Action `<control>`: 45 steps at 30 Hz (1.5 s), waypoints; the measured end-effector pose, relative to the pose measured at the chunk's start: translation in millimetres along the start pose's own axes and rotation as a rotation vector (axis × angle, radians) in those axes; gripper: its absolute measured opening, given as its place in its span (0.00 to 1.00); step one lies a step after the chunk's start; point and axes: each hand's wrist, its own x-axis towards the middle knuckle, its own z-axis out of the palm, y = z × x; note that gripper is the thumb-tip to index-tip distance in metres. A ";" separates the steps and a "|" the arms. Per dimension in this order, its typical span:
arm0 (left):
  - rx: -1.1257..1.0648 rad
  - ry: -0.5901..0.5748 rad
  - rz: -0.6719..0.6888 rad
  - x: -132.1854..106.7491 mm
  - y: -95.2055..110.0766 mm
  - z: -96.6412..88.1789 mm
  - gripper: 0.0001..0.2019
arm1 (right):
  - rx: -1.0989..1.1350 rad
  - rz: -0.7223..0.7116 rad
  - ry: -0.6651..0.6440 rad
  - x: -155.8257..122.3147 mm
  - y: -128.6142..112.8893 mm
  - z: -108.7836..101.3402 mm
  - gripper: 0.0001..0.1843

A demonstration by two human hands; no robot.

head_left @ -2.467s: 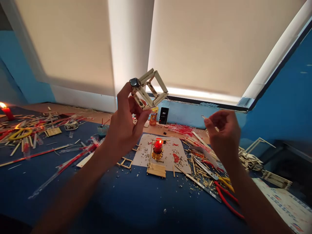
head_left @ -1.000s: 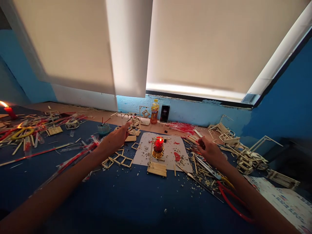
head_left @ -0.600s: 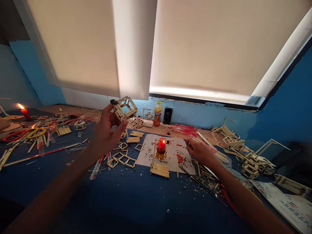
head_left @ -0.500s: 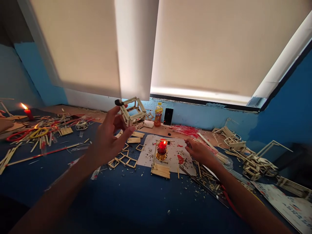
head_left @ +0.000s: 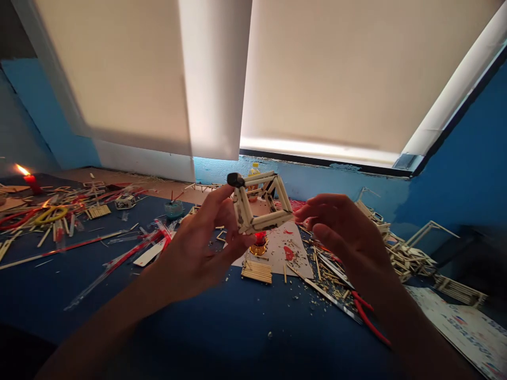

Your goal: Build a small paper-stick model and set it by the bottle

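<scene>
Dim, window-backlit room; hands blurred, edges warped.

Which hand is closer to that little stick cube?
Left. The left hand grips the stick cube by its left side; the right hand is just to its right, fingertips near its corner.

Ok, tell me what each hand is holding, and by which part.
The left hand grips the stick cube frame by its left edge. The right hand curls beside it; whether it holds anything cannot be told.
</scene>
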 end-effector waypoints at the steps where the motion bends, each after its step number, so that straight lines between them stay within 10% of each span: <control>1: 0.008 -0.012 0.013 0.6 0.8 1.0 0.29 | 0.036 0.031 -0.026 -3.0 -7.1 4.3 0.13; 11: 0.014 -0.059 0.106 2.1 9.8 11.1 0.31 | 0.188 0.161 0.018 -10.2 -17.7 10.2 0.13; 25: -0.276 -0.197 -0.110 5.4 15.1 20.0 0.29 | 0.047 0.043 0.140 -19.2 -11.3 -17.1 0.12; 34: -0.390 -0.324 -0.058 11.0 18.2 27.5 0.27 | 0.072 0.062 -0.075 2.2 -37.3 -12.6 0.34; 40: -0.427 -0.177 -0.119 3.8 13.0 25.6 0.31 | 0.119 0.040 0.085 3.2 -27.8 -14.8 0.31; 45: -0.341 0.079 0.026 -7.5 -1.7 21.6 0.07 | 0.086 0.005 0.161 0.1 -28.6 -23.1 0.30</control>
